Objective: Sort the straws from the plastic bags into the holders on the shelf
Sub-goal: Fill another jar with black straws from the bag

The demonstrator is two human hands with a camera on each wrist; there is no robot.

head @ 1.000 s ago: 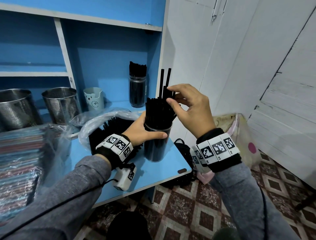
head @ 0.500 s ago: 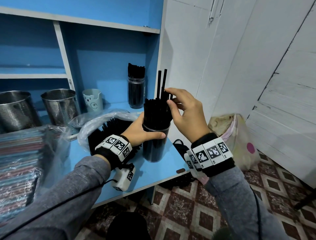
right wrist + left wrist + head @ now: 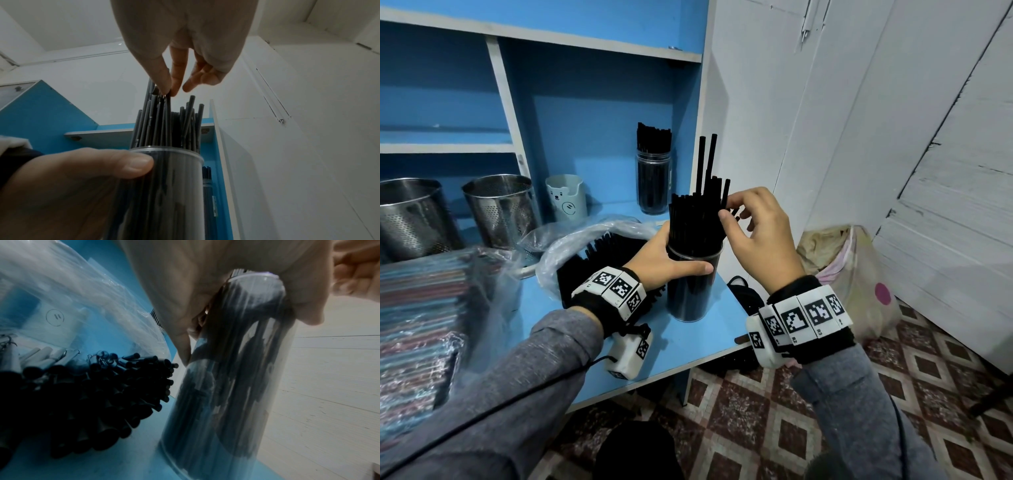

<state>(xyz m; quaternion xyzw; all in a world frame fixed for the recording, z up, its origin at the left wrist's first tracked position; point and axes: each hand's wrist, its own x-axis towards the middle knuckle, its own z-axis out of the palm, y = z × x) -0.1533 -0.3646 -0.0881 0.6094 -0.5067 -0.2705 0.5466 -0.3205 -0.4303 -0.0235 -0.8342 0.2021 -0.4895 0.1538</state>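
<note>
Straws (image 3: pixel 697 219) are standing packed in a clear holder (image 3: pixel 693 284) at the shelf's near right corner in the head view; the left hand (image 3: pixel 664 260) is wrapping the holder's rim while the right hand (image 3: pixel 760 233) is pinching raised tips.

From the left wrist, more straws (image 3: pixel 98 386) are lying in a plastic bag (image 3: pixel 82 296) to the left.

From the right wrist, fingertips (image 3: pixel 166 87) are nipping one thin, light, probably bendable straw; gripping low on the shaft looks safest.

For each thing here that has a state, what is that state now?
left hand: grips the front jar
right hand: pinches straw tops in the front jar
front jar: upright, packed with black straws, two standing higher
back jar: upright, full of straws
plastic bag: open, straws inside
steel holders: upright
</note>
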